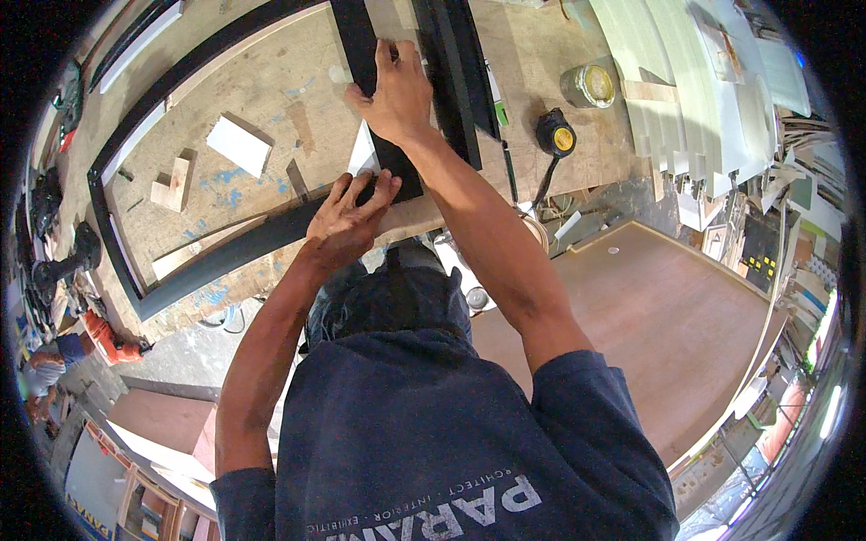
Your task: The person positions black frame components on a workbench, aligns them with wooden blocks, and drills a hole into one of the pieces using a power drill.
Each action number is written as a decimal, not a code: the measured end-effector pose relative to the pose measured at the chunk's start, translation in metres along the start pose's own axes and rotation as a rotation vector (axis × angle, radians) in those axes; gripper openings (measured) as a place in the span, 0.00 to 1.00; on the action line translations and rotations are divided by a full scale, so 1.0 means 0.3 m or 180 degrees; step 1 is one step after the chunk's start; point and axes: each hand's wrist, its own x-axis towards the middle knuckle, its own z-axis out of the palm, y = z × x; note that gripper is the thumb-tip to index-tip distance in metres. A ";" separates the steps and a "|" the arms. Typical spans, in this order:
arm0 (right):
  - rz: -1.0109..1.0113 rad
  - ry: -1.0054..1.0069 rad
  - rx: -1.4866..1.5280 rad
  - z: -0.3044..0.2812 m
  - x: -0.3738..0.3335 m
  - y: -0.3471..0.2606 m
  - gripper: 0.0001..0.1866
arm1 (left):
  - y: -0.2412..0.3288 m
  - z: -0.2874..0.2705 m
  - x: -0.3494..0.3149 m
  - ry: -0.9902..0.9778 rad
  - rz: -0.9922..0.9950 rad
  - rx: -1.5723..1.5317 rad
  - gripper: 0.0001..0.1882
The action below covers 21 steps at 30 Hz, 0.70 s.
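Note:
A large black rectangular frame (236, 256) lies flat on the wooden worktable (244, 81). My left hand (352, 216) grips the near right corner area, its fingers bent over the near bar. Farther up, my right hand (397, 95) holds across the right bar, thumb on the inner side and fingers bent on top. A white triangular piece (363, 151) sits inside that corner, between my hands. Just right of the frame lie more long black bars (457, 90). What is under my fingertips is hidden.
A yellow-and-black tape measure (557, 133) and an open tin (588, 86) stand to the right. Inside the frame lie a white block (239, 145) and wood offcuts (173, 182). An orange power tool (112, 341) is at the left edge; a brown panel (649, 316) is at right.

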 end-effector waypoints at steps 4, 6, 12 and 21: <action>-0.0038 0.0032 -0.0017 -0.014 -0.011 -0.006 0.42 | 0.002 -0.014 0.010 0.0145 0.0089 0.0033 0.40; 0.0003 -0.0030 0.0002 -0.019 -0.008 -0.012 0.42 | 0.001 -0.014 0.014 0.0192 0.0042 -0.0057 0.38; -0.0053 -0.0068 0.0010 -0.020 -0.010 -0.011 0.42 | 0.009 -0.012 0.020 0.0445 0.0042 -0.0023 0.33; -0.0291 0.0025 0.0269 -0.023 -0.039 0.011 0.48 | 0.011 -0.027 0.019 0.0049 -0.0013 0.0026 0.34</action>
